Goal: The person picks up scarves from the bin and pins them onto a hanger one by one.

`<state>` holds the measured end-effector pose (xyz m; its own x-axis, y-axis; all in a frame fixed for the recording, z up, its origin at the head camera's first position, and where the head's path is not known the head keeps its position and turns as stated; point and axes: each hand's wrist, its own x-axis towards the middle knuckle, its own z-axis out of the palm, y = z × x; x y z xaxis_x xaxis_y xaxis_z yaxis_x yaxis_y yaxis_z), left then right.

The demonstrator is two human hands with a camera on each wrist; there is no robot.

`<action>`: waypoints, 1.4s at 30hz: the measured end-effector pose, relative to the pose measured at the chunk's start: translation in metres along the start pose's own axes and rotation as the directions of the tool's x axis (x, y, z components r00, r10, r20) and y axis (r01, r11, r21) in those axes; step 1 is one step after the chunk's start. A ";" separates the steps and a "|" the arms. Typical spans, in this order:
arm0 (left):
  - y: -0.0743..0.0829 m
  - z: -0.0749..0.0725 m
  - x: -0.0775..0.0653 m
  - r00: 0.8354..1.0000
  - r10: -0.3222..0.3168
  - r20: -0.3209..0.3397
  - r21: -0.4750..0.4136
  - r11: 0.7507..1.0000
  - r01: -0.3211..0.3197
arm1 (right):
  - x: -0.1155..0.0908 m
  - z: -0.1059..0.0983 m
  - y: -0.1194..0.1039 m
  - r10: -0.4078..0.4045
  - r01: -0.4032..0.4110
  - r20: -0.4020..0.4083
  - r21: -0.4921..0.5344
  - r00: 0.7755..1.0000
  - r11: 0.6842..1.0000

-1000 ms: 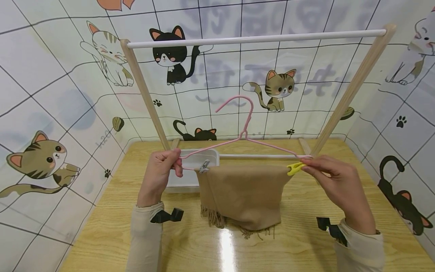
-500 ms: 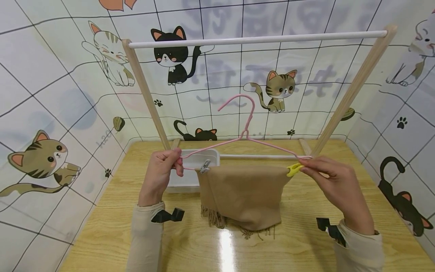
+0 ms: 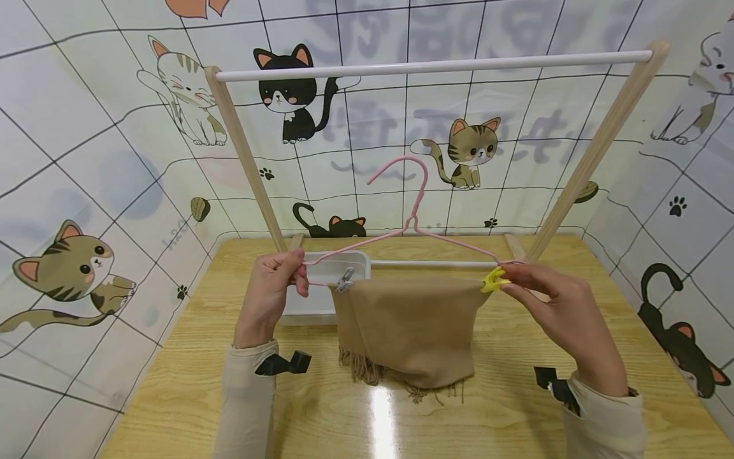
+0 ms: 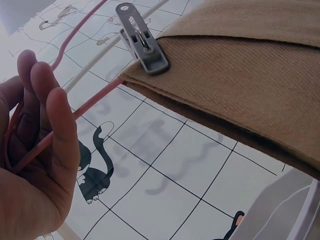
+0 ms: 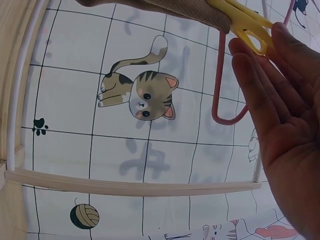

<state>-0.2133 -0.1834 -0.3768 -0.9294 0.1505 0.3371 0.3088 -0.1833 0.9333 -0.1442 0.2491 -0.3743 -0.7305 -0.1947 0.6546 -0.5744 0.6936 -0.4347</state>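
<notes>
A pink hanger [image 3: 414, 220] is held up over the table, hook upward. My left hand [image 3: 274, 290] grips its left corner; in the left wrist view, the fingers curl round the pink wire. A tan fringed scarf [image 3: 415, 331] hangs folded over the lower bar. A grey clothespin [image 4: 142, 42] clips the scarf at its left end. My right hand [image 3: 564, 306] pinches a yellow clothespin [image 3: 493, 279] at the scarf's right top corner. In the right wrist view, the thumb touches one handle of the yellow clothespin [image 5: 250, 22], beside the hanger's bent right corner.
Behind the hanger stands a rack with a white top rail [image 3: 430, 65] and wooden posts [image 3: 596, 153]. A white plastic bin [image 3: 309, 312] sits on the wooden table [image 3: 189, 376], behind the left hand. Cat-printed sheeting [image 3: 367, 134] encloses the back and sides.
My right hand and the yellow clothespin have shifted slightly left, further onto the scarf's corner. The hanger's hook has risen a little. My left hand stays in place.
</notes>
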 end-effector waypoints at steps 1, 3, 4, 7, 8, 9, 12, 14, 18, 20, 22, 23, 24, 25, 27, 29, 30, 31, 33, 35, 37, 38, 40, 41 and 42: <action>0.000 0.000 0.000 1.000 0.000 -0.002 -0.004 1.000 0.000 | 0.000 0.000 0.000 0.012 -0.012 0.002 -0.007 1.000 1.000; 0.000 0.000 -0.001 1.000 0.000 -0.001 -0.011 1.000 0.000 | 0.000 0.001 -0.001 0.033 -0.033 0.003 -0.018 0.999 0.999; 0.000 0.000 -0.001 1.000 0.000 -0.001 -0.013 1.000 0.000 | 0.000 0.002 -0.001 0.039 -0.039 0.001 -0.023 0.999 0.999; 0.000 -0.001 -0.001 1.000 0.004 0.002 -0.023 1.000 -0.004 | 0.000 0.003 -0.001 0.046 -0.047 -0.013 -0.030 0.999 0.998; 0.000 -0.001 -0.001 1.000 0.006 0.005 -0.026 1.000 -0.006 | 0.000 0.003 -0.001 0.049 -0.049 -0.019 -0.030 0.999 0.998; 0.000 -0.001 -0.001 1.000 0.007 0.007 -0.030 1.000 -0.006 | 0.000 0.004 -0.001 0.050 -0.051 -0.025 -0.031 0.998 0.998; -0.001 -0.001 -0.001 1.000 0.011 0.016 -0.044 0.999 -0.011 | 0.001 0.006 -0.002 0.055 -0.057 -0.047 -0.041 0.997 0.998; -0.001 -0.001 -0.001 1.000 0.013 0.020 -0.049 0.999 -0.012 | 0.001 0.007 -0.002 0.054 -0.057 -0.060 -0.049 0.997 0.997; -0.002 -0.001 0.000 1.000 0.012 0.018 -0.053 0.999 -0.011 | 0.002 0.008 -0.001 0.040 -0.045 -0.080 -0.058 0.996 0.997; -0.002 -0.001 0.000 1.000 0.012 0.017 -0.056 0.998 -0.011 | 0.002 0.009 -0.001 0.030 -0.035 -0.087 -0.058 0.996 0.998; -0.003 -0.002 0.000 1.000 0.010 0.015 -0.058 0.998 -0.009 | 0.003 0.008 0.000 0.019 -0.024 -0.092 -0.052 0.996 0.998; -0.003 -0.002 0.000 1.000 0.009 0.014 -0.059 0.998 -0.008 | 0.003 0.008 0.001 0.015 -0.019 -0.093 -0.048 0.996 0.999; -0.003 -0.002 0.000 1.000 0.009 0.013 -0.057 0.998 -0.008 | 0.002 0.008 0.002 0.011 -0.015 -0.094 -0.049 0.995 0.999; -0.003 -0.002 0.000 1.000 0.008 0.011 -0.058 0.998 -0.007 | 0.002 0.007 0.002 0.009 -0.013 -0.095 -0.046 0.995 0.999; -0.003 -0.002 0.000 1.000 0.004 0.008 -0.057 0.998 -0.004 | 0.002 0.005 0.002 0.010 -0.014 -0.099 -0.042 0.995 0.999; -0.003 -0.002 0.000 1.000 0.004 0.007 -0.058 0.998 -0.003 | 0.001 0.003 0.002 0.021 -0.026 -0.105 -0.047 0.994 0.999; -0.003 -0.002 0.000 1.000 0.004 0.007 -0.060 0.998 -0.004 | 0.001 0.002 0.002 0.027 -0.033 -0.110 -0.052 0.994 0.998; -0.003 -0.002 0.000 1.000 0.006 0.008 -0.064 0.998 -0.005 | 0.001 0.001 0.002 0.035 -0.041 -0.115 -0.052 0.993 0.998; -0.003 -0.002 0.001 1.000 0.011 0.011 -0.070 0.997 -0.010 | 0.000 -0.002 0.001 0.051 -0.059 -0.131 -0.056 0.990 0.997; -0.003 -0.002 0.001 1.000 0.016 0.014 -0.075 0.997 -0.015 | -0.001 -0.004 0.002 0.064 -0.074 -0.149 -0.059 0.987 0.996; -0.003 -0.003 0.001 1.000 0.021 0.017 -0.079 0.997 -0.019 | -0.002 -0.007 0.003 0.079 -0.089 -0.171 -0.055 0.982 0.994; -0.003 -0.003 0.001 1.000 0.021 0.017 -0.081 0.997 -0.019 | -0.002 -0.008 0.003 0.087 -0.098 -0.184 -0.050 0.979 0.994; -0.004 -0.003 0.001 1.000 0.019 0.016 -0.084 0.996 -0.018 | -0.003 -0.011 0.005 0.105 -0.115 -0.207 -0.036 0.973 0.993; -0.004 -0.003 0.001 1.000 0.017 0.016 -0.087 0.996 -0.015 | -0.003 -0.012 0.006 0.114 -0.123 -0.217 -0.027 0.970 0.992; -0.004 -0.002 0.001 1.000 0.015 0.017 -0.090 0.996 -0.014 | -0.004 -0.014 0.006 0.128 -0.136 -0.225 -0.019 0.966 0.991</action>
<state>-0.2156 -0.1850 -0.3805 -0.9211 0.1639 0.3531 0.3020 -0.2716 0.9138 -0.1401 0.2635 -0.3710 -0.6962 0.0564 0.7156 -0.4628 0.7268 -0.5075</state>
